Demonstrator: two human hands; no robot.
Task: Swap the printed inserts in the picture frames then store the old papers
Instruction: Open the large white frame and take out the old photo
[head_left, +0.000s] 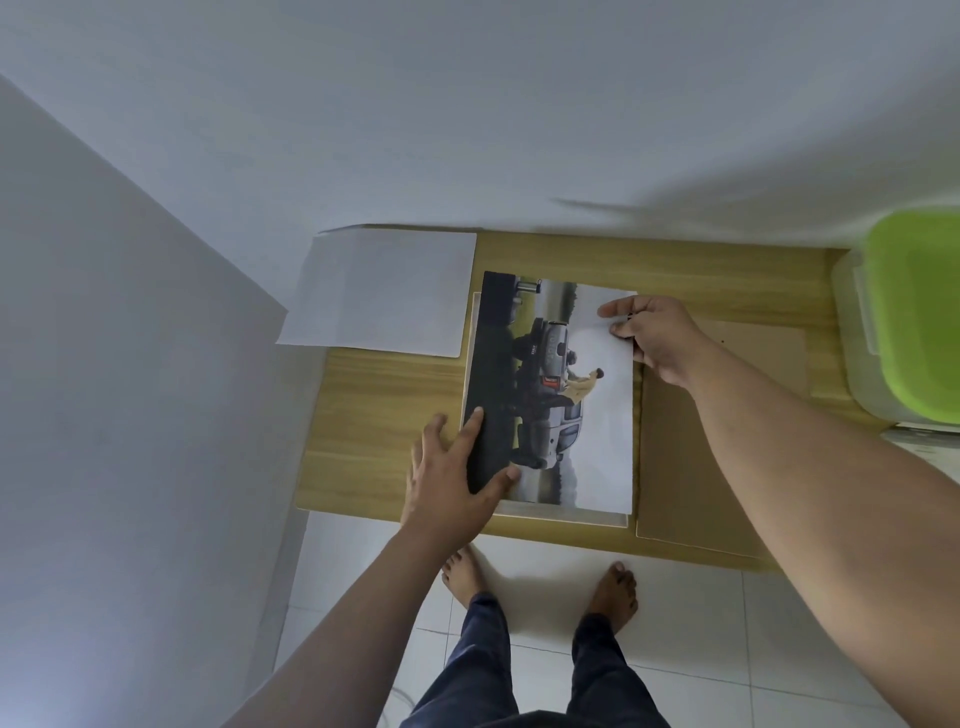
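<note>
A printed photo sheet (587, 415) showing a grey pickup truck and a person lies over a pale picture frame (561, 515), whose edge peeks out along the bottom and left. My left hand (457, 478) rests on the print's dark lower-left edge, thumb and forefinger straddling the sheet. My right hand (652, 338) pinches the print's upper-right corner between thumb and fingers. A brown backing board (675, 467) lies flat to the right of the frame, partly under my right forearm.
A blank white sheet (379, 291) lies at the back left of the small wooden table (374, 415), overhanging its edge. A clear box with a green lid (914, 322) stands at the right. Walls close in behind and at left. My bare feet stand on white tiles.
</note>
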